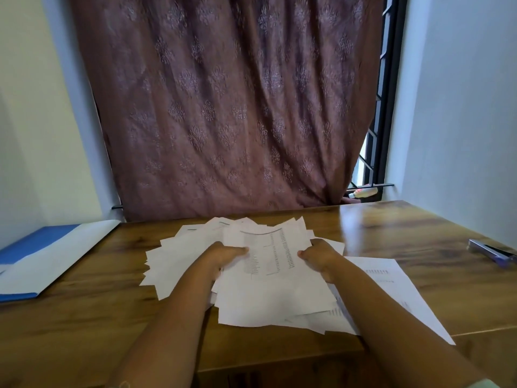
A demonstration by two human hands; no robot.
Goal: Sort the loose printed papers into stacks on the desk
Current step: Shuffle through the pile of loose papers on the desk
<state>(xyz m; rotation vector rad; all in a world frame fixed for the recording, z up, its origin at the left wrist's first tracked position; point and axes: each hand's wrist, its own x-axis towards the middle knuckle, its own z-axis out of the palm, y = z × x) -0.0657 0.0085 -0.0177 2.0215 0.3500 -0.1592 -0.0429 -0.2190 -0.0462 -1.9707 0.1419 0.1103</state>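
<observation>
Gripping papers [268, 264], both hands [223, 254] prob. closed

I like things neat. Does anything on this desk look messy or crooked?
Yes. The pile of papers in the middle is fanned out, sheets poking every way. Both hands, left hand and right hand, grip it. One loose sheet lies apart, askew, on the right.

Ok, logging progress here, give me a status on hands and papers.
Left hand and right hand both shut on the top sheets. Paper pile messy, unsorted. Single sheet lies apart. Nothing blocking.
</observation>
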